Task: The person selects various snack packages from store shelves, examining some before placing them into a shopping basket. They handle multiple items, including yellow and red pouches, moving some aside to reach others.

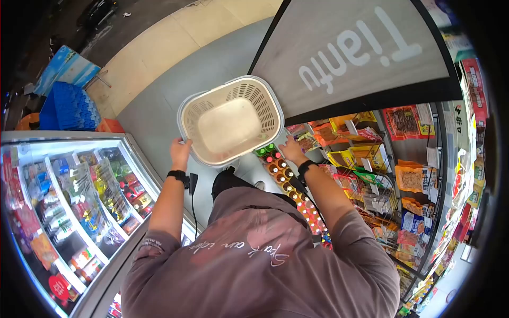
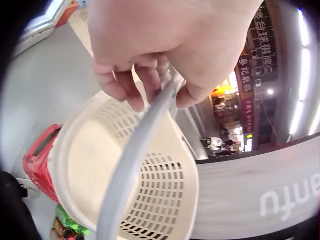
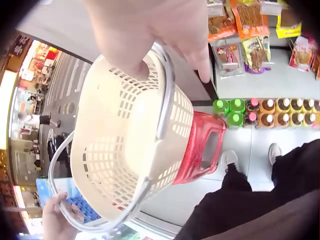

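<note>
Nearest the left wrist camera, the left hand (image 2: 167, 37) has its fingers curled round the grey handle (image 2: 134, 147) of a cream basket (image 1: 228, 127). At the basket's opposite side, the right hand (image 3: 150, 25) has its index finger straight and thumb apart; contact with the second handle (image 3: 168, 90) cannot be determined. Beside the basket wall shows a red plastic item (image 3: 192, 155). Bottles (image 3: 267, 112) stand in rows nearby on the grey floor (image 1: 159, 100), between a lit display cabinet (image 1: 61, 137) and racked snack packets (image 1: 416, 177).
</note>
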